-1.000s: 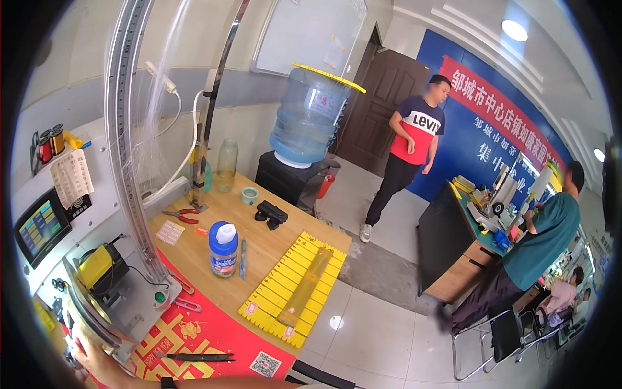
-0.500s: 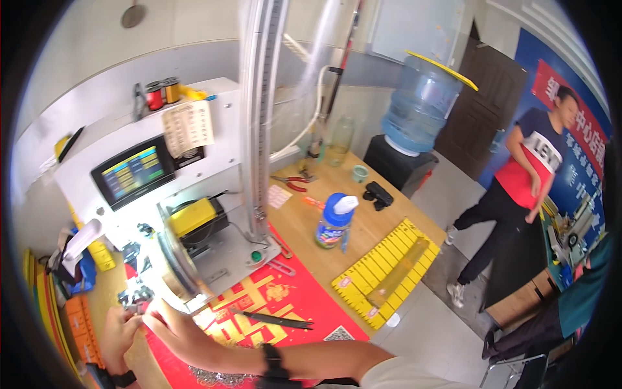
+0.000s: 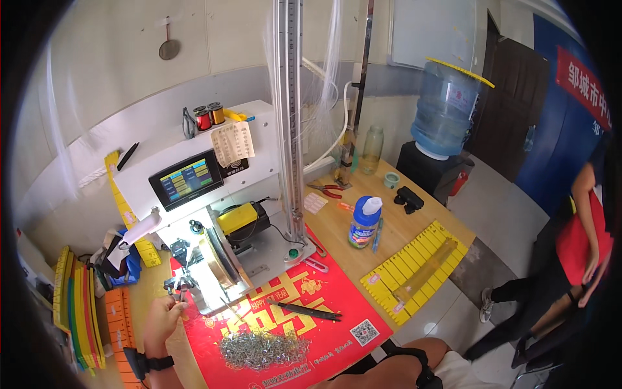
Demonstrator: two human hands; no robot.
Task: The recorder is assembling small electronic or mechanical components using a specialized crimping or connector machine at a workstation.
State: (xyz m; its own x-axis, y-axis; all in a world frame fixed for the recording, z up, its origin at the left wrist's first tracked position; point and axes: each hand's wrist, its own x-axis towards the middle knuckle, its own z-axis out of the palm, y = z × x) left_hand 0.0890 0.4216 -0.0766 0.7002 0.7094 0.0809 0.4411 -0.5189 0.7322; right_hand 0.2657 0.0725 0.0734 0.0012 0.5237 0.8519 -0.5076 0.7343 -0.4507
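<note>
My left hand [image 3: 163, 319] is at the front left of a white bench machine [image 3: 207, 155]. Its fingers are pinched together beside a small metal clamp [image 3: 183, 285] on the machine; whatever lies between them is too small to make out. At the lower edge, my right hand [image 3: 372, 376] shows only in part, with a black band on the wrist and the fingers out of sight. Between the hands, a tangled pile of small silvery metal pieces [image 3: 262, 349] lies on a red printed sheet [image 3: 217, 360]. Black tweezers [image 3: 308, 311] rest behind the pile. A bright lamp lights the clamp and wheel [image 3: 223, 256].
A blue-capped bottle [image 3: 365, 223], red-handled pliers [image 3: 327, 190] and a yellow ruled board [image 3: 414, 272] occupy the table's right side. Orange boards [image 3: 120, 330] and upright coloured boards [image 3: 78, 305] stand at the left. A water dispenser [image 3: 427, 165] is behind; another person [image 3: 583, 246] stands at right.
My right hand has left the clamp and drawn back to the lower edge on the right. The left hand stays by the clamp. The view has turned, and the other person appears nearer.
</note>
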